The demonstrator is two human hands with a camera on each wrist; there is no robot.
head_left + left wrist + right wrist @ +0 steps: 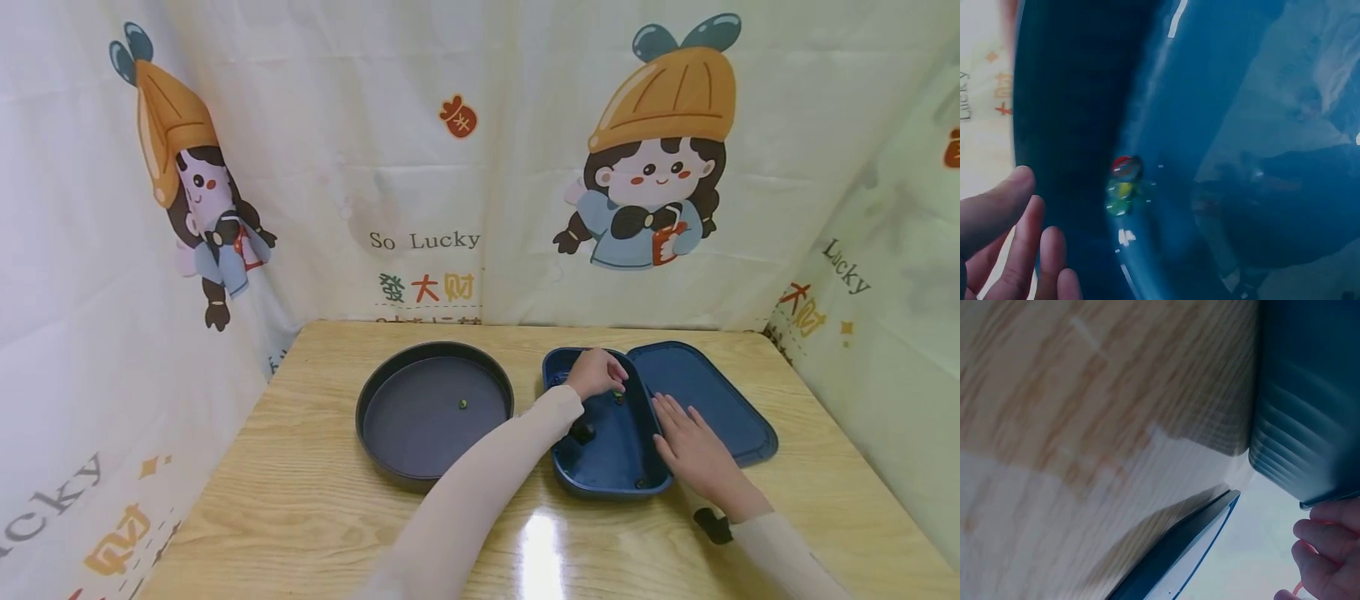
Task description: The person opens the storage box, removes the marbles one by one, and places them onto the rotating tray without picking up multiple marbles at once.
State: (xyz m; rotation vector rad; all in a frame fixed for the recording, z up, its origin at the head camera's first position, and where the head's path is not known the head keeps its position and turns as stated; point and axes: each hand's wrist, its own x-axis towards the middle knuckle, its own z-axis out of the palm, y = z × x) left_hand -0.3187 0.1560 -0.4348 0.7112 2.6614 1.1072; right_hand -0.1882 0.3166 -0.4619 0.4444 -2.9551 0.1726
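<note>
The left hand (596,373) hovers inside a blue rectangular container (611,467), its fingers bent loosely near the right wall. Close to those fingertips, small glass marbles (1124,187) with red, yellow and green in them lie on the container's floor. In the left wrist view, nothing shows between the thumb and fingers. Fairly straight fingers of the right hand (697,454) rest against the container's right side at the rim. Another marble (640,483) is in the container's near right corner.
Left of the container stands a round dark pan (435,477) with a greenish marble (462,404) in it. A flat blue lid (705,400) lies on the wooden table (300,500) to the container's right. Printed cloth (525,167) hangs around the table.
</note>
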